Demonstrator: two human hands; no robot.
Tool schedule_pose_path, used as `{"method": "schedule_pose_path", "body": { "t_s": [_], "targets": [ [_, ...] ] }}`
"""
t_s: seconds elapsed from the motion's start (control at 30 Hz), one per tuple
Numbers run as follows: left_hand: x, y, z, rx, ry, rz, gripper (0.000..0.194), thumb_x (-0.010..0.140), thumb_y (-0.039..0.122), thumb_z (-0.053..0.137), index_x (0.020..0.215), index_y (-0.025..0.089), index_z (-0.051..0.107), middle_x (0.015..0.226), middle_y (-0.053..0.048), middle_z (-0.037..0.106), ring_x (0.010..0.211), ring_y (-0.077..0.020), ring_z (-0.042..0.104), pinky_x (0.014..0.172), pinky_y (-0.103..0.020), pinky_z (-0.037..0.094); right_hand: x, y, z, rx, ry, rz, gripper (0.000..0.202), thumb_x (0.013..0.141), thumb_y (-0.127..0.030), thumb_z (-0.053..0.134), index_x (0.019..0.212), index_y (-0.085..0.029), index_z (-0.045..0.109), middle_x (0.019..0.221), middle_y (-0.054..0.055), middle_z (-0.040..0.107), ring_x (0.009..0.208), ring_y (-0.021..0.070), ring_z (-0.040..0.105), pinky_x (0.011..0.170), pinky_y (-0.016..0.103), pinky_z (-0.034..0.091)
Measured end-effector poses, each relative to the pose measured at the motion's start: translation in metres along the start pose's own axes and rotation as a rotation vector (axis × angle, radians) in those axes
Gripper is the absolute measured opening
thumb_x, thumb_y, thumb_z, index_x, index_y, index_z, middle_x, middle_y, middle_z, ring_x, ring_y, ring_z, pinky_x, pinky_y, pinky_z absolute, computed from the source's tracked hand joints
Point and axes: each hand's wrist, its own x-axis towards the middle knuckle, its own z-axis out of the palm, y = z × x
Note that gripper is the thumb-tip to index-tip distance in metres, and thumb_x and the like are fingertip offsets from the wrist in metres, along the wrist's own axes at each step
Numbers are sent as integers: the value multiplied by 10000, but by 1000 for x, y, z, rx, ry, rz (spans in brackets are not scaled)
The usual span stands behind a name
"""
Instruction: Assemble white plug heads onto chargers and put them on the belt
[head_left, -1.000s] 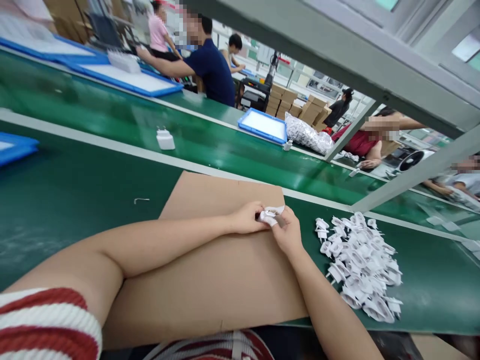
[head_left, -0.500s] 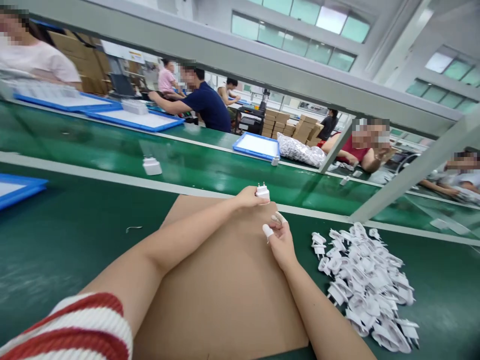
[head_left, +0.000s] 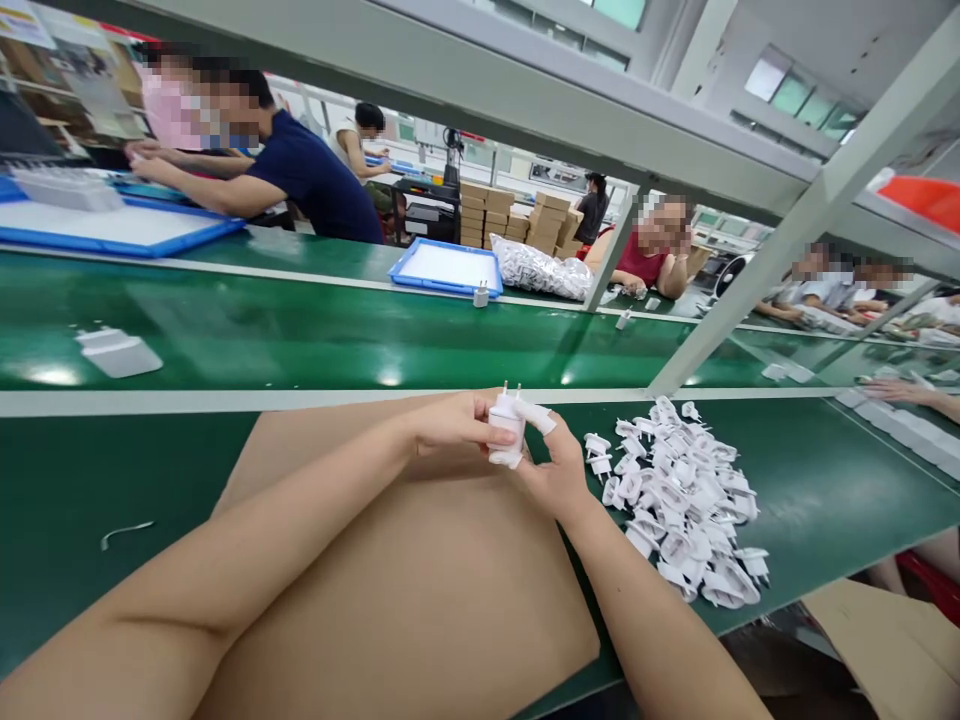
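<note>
A white two-pin plug charger (head_left: pixel 505 418) is held upright over the cardboard sheet (head_left: pixel 420 580), its metal pins pointing up. My left hand (head_left: pixel 457 424) grips it from the left, with the thumb across its front. From the right, my right hand (head_left: pixel 561 468) closes on the same charger, white covers on its fingertips, one finger behind the top and the thumb at the lower edge. Beside my right forearm lies a heap of white plug pieces (head_left: pixel 682 490), many with pins showing.
A grey rail edge (head_left: pixel 225 402) separates my green table from a green conveyor (head_left: pixel 330 350). On the belt lies another white charger (head_left: pixel 120 352). A slanted post (head_left: pixel 739 270) rises beyond the heap. A blue-rimmed tray (head_left: pixel 446 268) and several co-workers are across the belt.
My right hand has come in from the right and now grips the charger together with my left. The view has swung to the right.
</note>
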Motion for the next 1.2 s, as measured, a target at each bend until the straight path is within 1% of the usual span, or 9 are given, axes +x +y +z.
{"method": "schedule_pose_path", "body": {
  "t_s": [0.13,0.23,0.33,0.43,0.53,0.6,0.73,0.93,1.2],
  "targets": [
    [-1,2,9,-70,-4,0,528,765,543,880,1075,159,693,948,-69,735,832,-191,654,741,-301,501,4,-5,-10,-38,34,-98,590,906,-291,793,1458,-370,599,1271,72,720,1111,256,701,956,408,592],
    [0,1,23,-241,22,12,600,858,686,736,1166,174,679,1050,-122,747,974,-252,686,816,-335,519,3,-9,-14,-39,115,-61,588,893,-321,813,1443,-357,608,1288,79,714,1159,265,688,996,421,578],
    [1,-1,38,-303,104,49,563,924,689,652,1184,190,641,1048,-111,732,1015,-260,688,882,-362,533,2,-13,-14,2,154,-25,547,882,-330,818,1397,-329,634,1305,94,701,1185,267,679,1028,437,564],
    [1,-2,44,-171,156,66,561,933,687,635,1189,190,588,957,-77,695,874,-229,676,784,-354,548,2,-16,-13,152,187,37,366,911,-343,766,1266,-296,691,1261,92,711,1179,260,684,1042,448,551],
    [-2,2,41,-3,147,67,539,918,675,645,1141,191,570,878,-26,619,754,-180,609,698,-326,526,5,-17,-10,329,236,234,144,905,-369,755,986,-262,702,1063,57,746,1044,233,717,979,421,575],
    [-5,7,36,81,117,79,475,918,634,651,1070,191,567,852,-1,566,730,-154,558,700,-311,510,7,-18,-7,452,280,391,252,807,-383,848,891,-255,648,972,27,734,949,211,720,917,385,595],
    [-11,18,30,209,4,69,322,920,507,606,983,195,555,866,-3,548,728,-151,520,674,-295,466,12,-17,-7,652,261,558,522,609,-340,975,1022,-280,661,952,-10,732,889,190,718,880,358,610],
    [-17,22,35,757,180,173,117,768,237,631,817,201,531,881,-20,576,731,-166,496,630,-288,340,14,-19,-14,610,66,612,344,581,-398,984,775,-237,749,900,25,764,882,234,729,894,423,619],
    [-16,19,39,1014,222,48,116,801,215,599,801,216,483,854,-39,603,717,-204,524,611,-324,272,10,-22,-13,507,102,596,294,582,-403,972,749,-242,791,850,33,777,836,240,738,839,418,626]
  ]
}}
